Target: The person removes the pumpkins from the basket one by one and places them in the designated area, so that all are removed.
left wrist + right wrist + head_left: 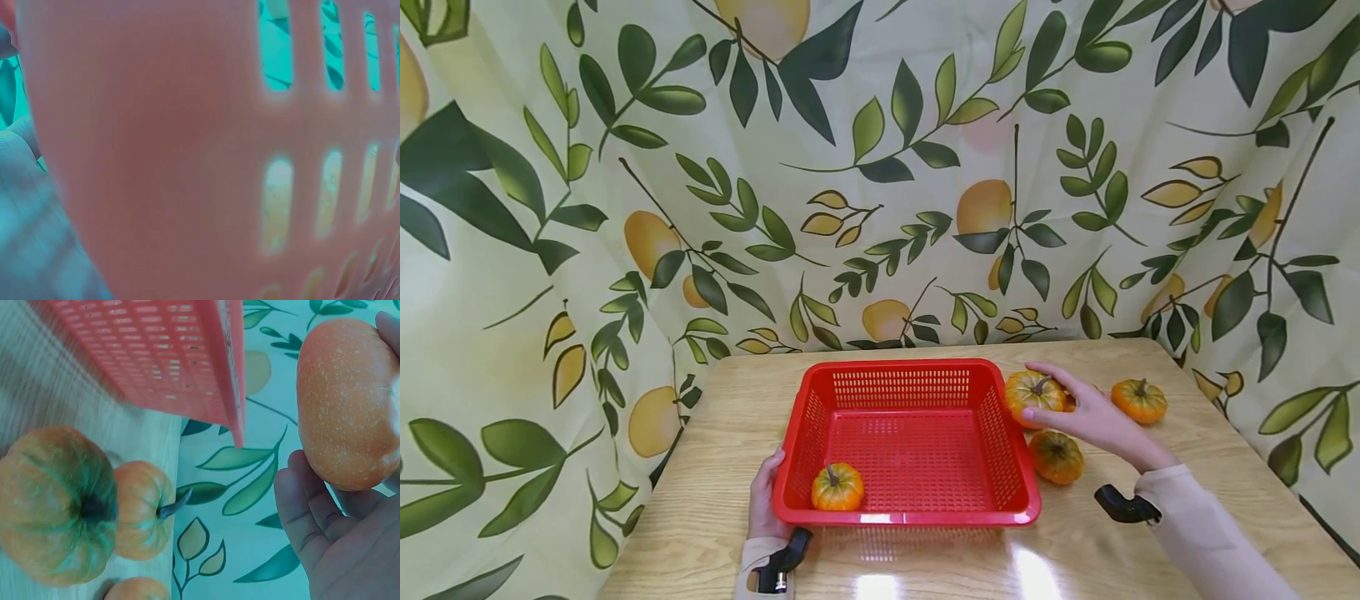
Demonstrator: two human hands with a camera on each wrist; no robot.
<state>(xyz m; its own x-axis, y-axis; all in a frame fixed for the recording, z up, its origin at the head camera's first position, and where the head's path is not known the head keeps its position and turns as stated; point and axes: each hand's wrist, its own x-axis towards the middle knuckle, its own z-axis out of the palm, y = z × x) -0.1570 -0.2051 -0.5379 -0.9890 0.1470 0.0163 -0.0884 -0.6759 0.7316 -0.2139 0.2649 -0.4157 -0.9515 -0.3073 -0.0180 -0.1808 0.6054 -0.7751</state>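
My right hand [1093,421] grips a small orange and yellow pumpkin [1030,392] between thumb and fingers. In the right wrist view that pumpkin [350,403] is held up off the table, beside the basket's rim. My left hand [767,500] holds the left side of a red plastic basket [910,518] near its front corner. One small pumpkin with a stem [838,487] sits inside, at the front left. In the left wrist view the perforated basket wall [156,150] fills most of the picture, with part of the left hand [44,219] at the edge.
Right of the basket a greenish-orange pumpkin [1057,457] lies on the wooden table [715,433]. Another orange pumpkin [1138,401] stands farther right, and one is partly hidden behind the right hand. A leaf-patterned cloth [895,233] hangs behind the table.
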